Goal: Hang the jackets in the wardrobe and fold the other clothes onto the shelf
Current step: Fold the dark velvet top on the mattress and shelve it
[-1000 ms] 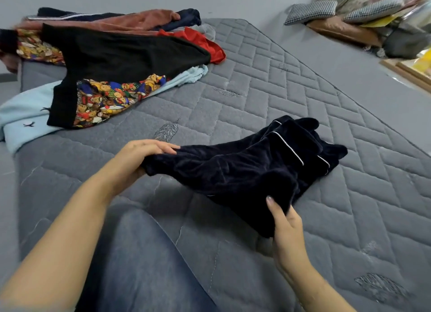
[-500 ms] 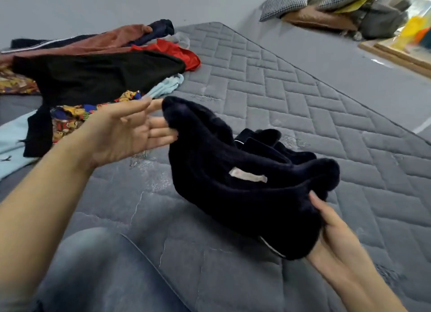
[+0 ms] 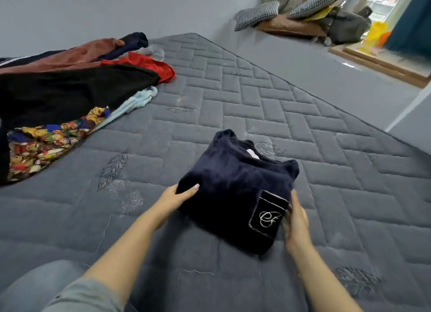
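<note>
— Where are the hands?
— The left hand (image 3: 177, 196) grips the folded navy top (image 3: 235, 190) at its left edge; the right hand (image 3: 294, 220) seems to clasp its pocket corner.
— And the top?
— On the mattress (image 3: 233, 97). Farther left, a clothes pile (image 3: 70, 94).

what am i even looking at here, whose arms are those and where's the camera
There is no machine: a person wears a wide-angle camera on their head, looking forward and down, so the two bare arms are their own. They face a grey quilted mattress. The left hand grips one side of a folded navy velvety garment with an embroidered pocket; the right hand holds the other side, by the pocket. The bundle looks to rest on the mattress. At far left lies an unfolded pile of clothes: black, red, brown, pale blue and a cartoon print. Cushions sit in the far corner.
</note>
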The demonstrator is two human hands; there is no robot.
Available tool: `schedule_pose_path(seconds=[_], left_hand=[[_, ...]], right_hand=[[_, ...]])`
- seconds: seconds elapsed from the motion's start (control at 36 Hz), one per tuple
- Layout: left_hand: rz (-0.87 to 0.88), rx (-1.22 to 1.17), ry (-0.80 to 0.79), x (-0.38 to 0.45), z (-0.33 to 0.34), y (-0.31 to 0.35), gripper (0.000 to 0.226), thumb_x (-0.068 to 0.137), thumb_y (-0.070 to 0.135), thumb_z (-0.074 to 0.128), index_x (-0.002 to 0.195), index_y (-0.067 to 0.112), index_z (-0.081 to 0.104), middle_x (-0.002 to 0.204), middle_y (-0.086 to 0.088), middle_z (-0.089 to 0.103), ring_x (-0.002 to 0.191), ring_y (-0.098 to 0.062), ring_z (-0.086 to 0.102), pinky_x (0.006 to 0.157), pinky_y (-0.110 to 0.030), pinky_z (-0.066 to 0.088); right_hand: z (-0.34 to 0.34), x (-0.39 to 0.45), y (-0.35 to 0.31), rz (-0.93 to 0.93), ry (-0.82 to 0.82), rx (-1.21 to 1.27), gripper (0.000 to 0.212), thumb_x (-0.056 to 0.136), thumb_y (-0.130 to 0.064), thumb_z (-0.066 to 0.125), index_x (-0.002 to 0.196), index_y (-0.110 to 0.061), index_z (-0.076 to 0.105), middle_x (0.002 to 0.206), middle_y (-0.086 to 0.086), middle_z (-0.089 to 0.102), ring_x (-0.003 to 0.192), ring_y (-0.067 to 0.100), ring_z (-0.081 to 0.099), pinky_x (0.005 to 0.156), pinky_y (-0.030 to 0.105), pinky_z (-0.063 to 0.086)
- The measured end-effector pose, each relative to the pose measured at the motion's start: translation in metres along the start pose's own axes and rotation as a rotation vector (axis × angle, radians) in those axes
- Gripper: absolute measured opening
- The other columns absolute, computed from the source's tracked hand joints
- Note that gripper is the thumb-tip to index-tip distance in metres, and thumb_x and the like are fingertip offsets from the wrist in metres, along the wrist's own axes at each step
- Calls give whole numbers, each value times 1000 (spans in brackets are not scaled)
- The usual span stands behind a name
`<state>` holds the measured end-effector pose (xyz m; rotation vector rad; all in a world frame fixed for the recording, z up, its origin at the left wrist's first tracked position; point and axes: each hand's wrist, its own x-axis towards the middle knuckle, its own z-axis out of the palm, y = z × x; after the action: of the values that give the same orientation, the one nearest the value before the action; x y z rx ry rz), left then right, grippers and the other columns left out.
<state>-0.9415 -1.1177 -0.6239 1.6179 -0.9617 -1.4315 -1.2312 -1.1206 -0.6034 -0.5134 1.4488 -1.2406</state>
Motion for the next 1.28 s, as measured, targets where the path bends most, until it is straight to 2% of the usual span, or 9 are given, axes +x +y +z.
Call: schedule_pose_path(seconds=[0.11,0.31,0.5,0.58,0.67,0.81,1.06,1.17,1.28], left_hand=[[56,-18,44,-5,1,-7,23,92,32,63,110,17,68,101,6,74,89,-5,69,73,-16,52],[206,135,102,-48,12,-12,10,94,31,61,102,35,65,90,24,72,88,8,65,76,-9,49],[60,361,221,-99,11,-71,28,78,63,58,92,40,66,89,15,73,95,-13,68,83,-35,55],[-103,284,120,-93,9,-76,46,76,71,45,106,42,64,105,20,68,117,-15,60,90,-15,46],[-271,-67,33,-73,12,-54,80,67,81,40,128,33,57,119,12,61,118,-11,57,104,-25,37],[-149,-125,-63,-48,11,-24,66,64,67,77,115,27,63,115,6,71,99,-7,69,92,-26,51],[307,-157,227,-51,22,-1,37,82,14,76,111,32,61,104,17,71,96,7,65,75,-8,50],[179,-13,289,-37,28,-4,37,82,22,77,113,25,57,117,8,64,107,-7,61,87,-19,49],[-252,84,330,-28,33,-18,94,69,57,79,142,15,38,145,-10,34,134,-31,37,112,-42,34]], right_hand=[[-14,-60,60,-82,-25,-191,53,80,-44,63,126,-17,58,125,4,64,117,20,59,105,42,44],[-14,-64,58,-87,-81,-300,57,87,-45,59,135,-16,55,131,-1,62,125,15,54,113,42,36],[-59,-77,72,-38,-39,-481,45,94,-47,49,104,-9,73,96,6,76,100,25,68,100,48,48],[-68,-74,83,-38,-59,-483,28,100,-29,49,96,-15,72,90,-1,75,94,18,67,90,33,52],[-69,-60,72,-59,-36,-323,15,96,-8,53,97,-6,68,91,4,71,82,9,65,70,9,50],[-42,-41,23,66,-207,-61,28,95,-30,49,102,-13,70,93,4,75,82,16,70,76,34,50],[-12,-11,-5,-395,-255,-283,52,81,-19,78,126,-31,56,116,-9,69,103,7,67,80,19,55],[-4,-1,17,-189,-180,-340,47,77,-33,78,119,-22,61,107,1,73,96,21,70,74,26,57],[-7,9,34,212,-107,-329,77,63,-49,85,124,-10,56,108,16,71,94,32,70,83,43,58]])
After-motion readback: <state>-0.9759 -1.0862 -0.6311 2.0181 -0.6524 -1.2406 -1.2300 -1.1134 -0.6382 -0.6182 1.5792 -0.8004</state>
